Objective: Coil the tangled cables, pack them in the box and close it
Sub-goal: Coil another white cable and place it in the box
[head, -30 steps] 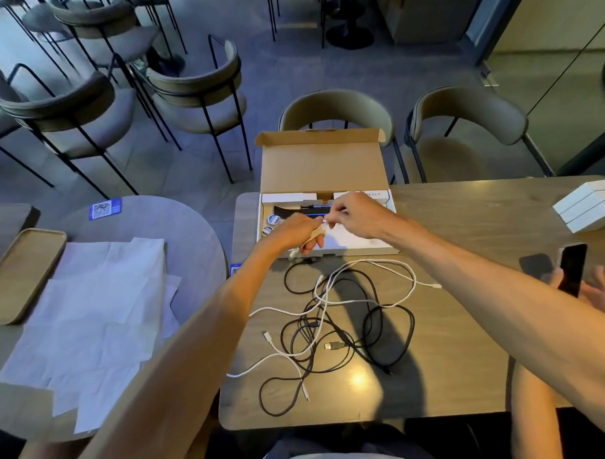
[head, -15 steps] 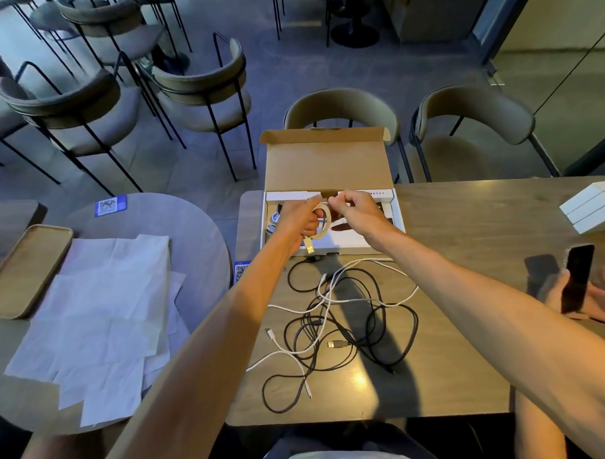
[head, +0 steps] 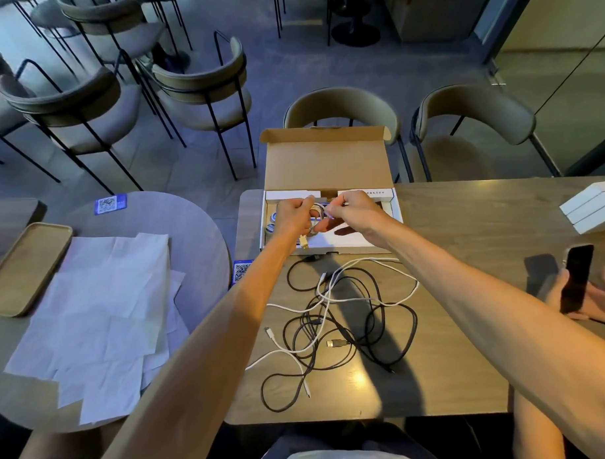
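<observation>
A blue QR-code sticker [head: 106, 205] sits on the round tabletop [head: 198, 239], a second QR-code sticker [head: 242, 271] at its edge. Print on the box [head: 326, 159] flap is too small to read.

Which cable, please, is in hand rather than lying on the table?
The pale coiled cable, held by the left hand and right hand over the open box; the black cables and white cables lie tangled on the table.

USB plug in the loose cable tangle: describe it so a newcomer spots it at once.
Find the open cardboard box on the table; nearer the person lies a tangle of black and white cables. Low in its middle sits the USB plug, a wide flat metal tip on a black lead, unlike the slim white plugs to its left.
</observation>
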